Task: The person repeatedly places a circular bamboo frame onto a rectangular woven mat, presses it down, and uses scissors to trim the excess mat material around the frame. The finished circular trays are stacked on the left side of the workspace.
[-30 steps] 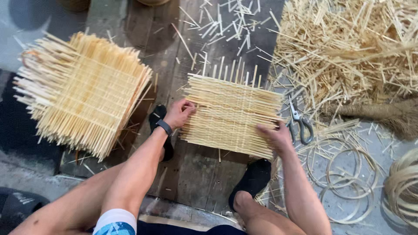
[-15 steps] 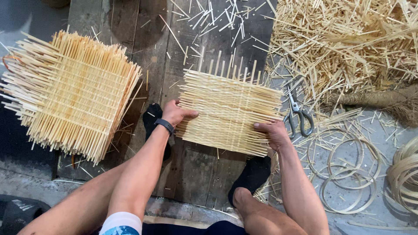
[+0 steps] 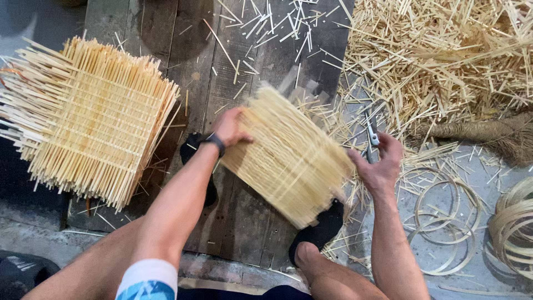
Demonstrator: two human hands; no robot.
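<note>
A square mat woven of thin bamboo strips [image 3: 288, 158] is lifted off the dark wooden boards [image 3: 239, 55] and tilted, blurred with motion. My left hand [image 3: 230, 126], with a dark band on its wrist, grips the mat's upper left edge. My right hand [image 3: 380, 166] holds the mat's right edge. My feet in black sandals [image 3: 322, 230] rest on the boards under the mat.
A stack of similar woven mats [image 3: 91, 119] lies at the left. Loose bamboo slivers [image 3: 444, 55] are heaped at the upper right. Scissors [image 3: 371, 135] lie by my right hand. Thin bamboo hoops [image 3: 444, 214] and a coil of strips [image 3: 513, 228] sit at the right.
The mat lay flat on the boards under both hands. Now both hands have lifted it and are turning it, so it stands tilted and blurred.
</note>
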